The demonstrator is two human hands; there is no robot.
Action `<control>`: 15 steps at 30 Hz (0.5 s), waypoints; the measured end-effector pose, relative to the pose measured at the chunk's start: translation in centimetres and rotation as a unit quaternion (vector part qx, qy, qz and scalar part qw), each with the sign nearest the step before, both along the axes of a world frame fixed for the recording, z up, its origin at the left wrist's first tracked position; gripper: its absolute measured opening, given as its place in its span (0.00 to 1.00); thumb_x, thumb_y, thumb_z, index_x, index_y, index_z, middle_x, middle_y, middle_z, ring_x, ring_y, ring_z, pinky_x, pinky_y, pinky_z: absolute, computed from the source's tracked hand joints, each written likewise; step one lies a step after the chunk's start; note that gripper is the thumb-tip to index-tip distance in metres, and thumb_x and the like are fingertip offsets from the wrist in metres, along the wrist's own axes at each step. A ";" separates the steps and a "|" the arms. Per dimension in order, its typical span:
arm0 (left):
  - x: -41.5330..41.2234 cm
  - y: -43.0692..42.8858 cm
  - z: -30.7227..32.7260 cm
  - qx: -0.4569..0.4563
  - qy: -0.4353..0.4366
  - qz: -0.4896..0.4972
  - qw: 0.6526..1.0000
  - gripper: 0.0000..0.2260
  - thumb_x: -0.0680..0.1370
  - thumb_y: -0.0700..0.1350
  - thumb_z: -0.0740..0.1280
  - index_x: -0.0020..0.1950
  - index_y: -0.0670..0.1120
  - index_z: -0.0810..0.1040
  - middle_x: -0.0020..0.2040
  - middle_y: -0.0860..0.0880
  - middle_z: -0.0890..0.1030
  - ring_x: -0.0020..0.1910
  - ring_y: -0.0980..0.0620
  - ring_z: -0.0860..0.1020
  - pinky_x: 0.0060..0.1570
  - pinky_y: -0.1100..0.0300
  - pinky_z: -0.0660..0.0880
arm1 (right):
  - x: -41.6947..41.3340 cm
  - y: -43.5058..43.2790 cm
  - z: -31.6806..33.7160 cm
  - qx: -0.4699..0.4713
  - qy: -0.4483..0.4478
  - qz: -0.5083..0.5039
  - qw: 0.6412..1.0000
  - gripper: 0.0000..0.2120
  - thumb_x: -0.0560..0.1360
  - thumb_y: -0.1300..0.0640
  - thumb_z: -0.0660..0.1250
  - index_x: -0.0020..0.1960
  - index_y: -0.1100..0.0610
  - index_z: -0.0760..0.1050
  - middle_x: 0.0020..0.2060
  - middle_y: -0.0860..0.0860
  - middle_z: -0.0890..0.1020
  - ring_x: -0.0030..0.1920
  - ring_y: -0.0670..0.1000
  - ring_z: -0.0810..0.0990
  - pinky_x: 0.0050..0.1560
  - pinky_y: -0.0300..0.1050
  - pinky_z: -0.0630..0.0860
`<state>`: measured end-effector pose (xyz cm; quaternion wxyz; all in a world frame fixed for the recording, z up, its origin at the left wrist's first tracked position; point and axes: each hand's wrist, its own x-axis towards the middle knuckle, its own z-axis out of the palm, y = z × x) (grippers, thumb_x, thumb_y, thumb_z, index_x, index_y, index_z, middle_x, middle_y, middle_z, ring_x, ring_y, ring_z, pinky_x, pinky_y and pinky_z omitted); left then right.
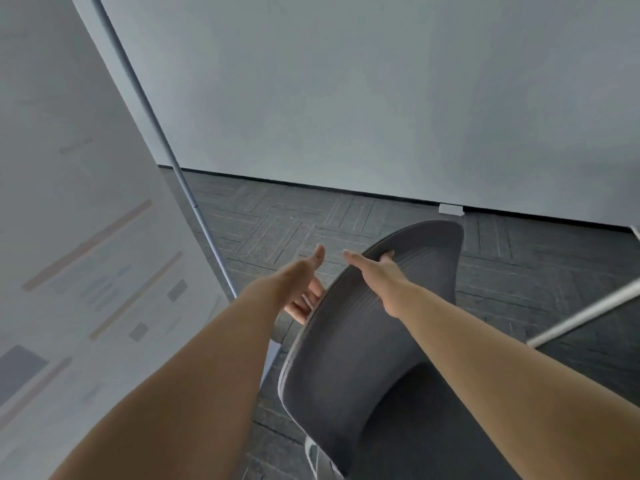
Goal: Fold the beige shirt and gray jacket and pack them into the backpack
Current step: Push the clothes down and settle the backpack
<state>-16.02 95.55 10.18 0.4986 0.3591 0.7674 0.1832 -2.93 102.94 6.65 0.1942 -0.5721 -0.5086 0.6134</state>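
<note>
- A pale gray plain wall (381, 98) fills the upper half of the view.
- A large white printed board with faint charts (86, 202) leans along the left side, edged by a blue-gray metal frame.
- Dark gray patterned carpet tiles (277, 220) cover the floor up to the foot of the wall.
- A dark gray ribbed chair backrest with a light gray rim (381, 323) stands low in the middle, tilted to the right.
- Both bare forearms reach forward toward the backrest.
- The right hand (377, 271) lies on the top of the backrest, thumb straight, fingers bent over the far rim and holding it.
- The left hand (304, 285) is spread and relaxed just left of the backrest, thumb pointing forward, its fingertips hidden behind the rim.
- A silver metal bar (588, 313) slants in from the right edge.
- A small white box (450, 209) sits at the wall's foot.
- The beige shirt, gray jacket and backpack are outside this view, so their place cannot be told.
</note>
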 end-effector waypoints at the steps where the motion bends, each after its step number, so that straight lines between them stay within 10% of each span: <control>1: 1.1 -0.3 -0.1 0.003 -0.006 -0.011 1.000 0.40 0.77 0.68 0.41 0.57 0.36 0.78 0.48 0.39 0.79 0.47 0.41 0.79 0.45 0.51 0.80 | 0.9 -0.4 0.0 0.002 -0.013 -0.009 1.000 0.50 0.73 0.46 0.70 0.77 0.55 0.37 0.72 0.56 0.65 0.71 0.57 0.65 0.68 0.53 0.62; 7: 8.4 -0.2 -1.6 -0.052 -0.082 -0.125 0.987 0.34 0.80 0.63 0.42 0.56 0.40 0.78 0.46 0.43 0.81 0.44 0.45 0.81 0.44 0.54 0.79 | 9.8 -2.8 0.2 -0.002 0.000 -0.087 0.996 0.45 0.69 0.61 0.69 0.77 0.56 0.47 0.59 0.54 0.71 0.56 0.55 0.69 0.53 0.48 0.68; 11: 16.2 2.8 -1.0 0.186 -0.106 -0.011 0.977 0.14 0.83 0.48 0.55 0.64 0.45 0.74 0.56 0.46 0.77 0.48 0.50 0.77 0.42 0.58 0.76 | 16.5 -4.8 0.1 0.003 -0.016 -0.078 0.997 0.43 0.64 0.62 0.69 0.75 0.57 0.55 0.65 0.56 0.71 0.56 0.55 0.70 0.46 0.44 0.69; 15: 23.8 5.8 0.2 0.332 -0.059 -0.078 0.938 0.13 0.80 0.39 0.59 0.63 0.48 0.75 0.51 0.49 0.76 0.30 0.60 0.71 0.27 0.68 0.68 | 23.4 -7.1 0.1 0.022 -0.042 -0.036 0.998 0.31 0.64 0.62 0.69 0.66 0.59 0.67 0.53 0.52 0.77 0.45 0.49 0.73 0.36 0.39 0.66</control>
